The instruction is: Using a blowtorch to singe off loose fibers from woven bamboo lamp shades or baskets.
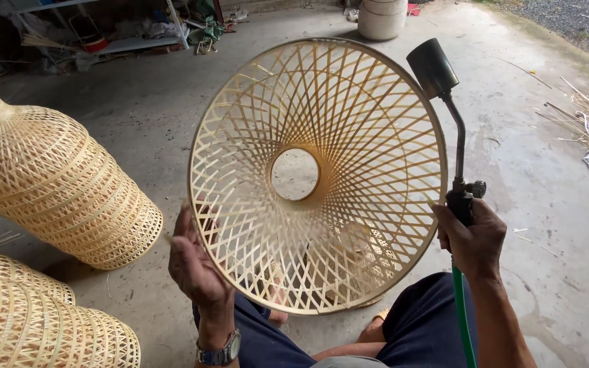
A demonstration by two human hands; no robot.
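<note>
In left hand [195, 262], pale open-weave bamboo shade [318, 176], round centre hole

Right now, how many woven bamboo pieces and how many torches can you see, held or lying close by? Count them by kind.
Woven bamboo shades: 4. One is held up in the left hand, the held shade; one lies on the floor at left; two more sit at lower left.
Gas torch with green hose, in the right hand: 1.
Total: 5.
</note>
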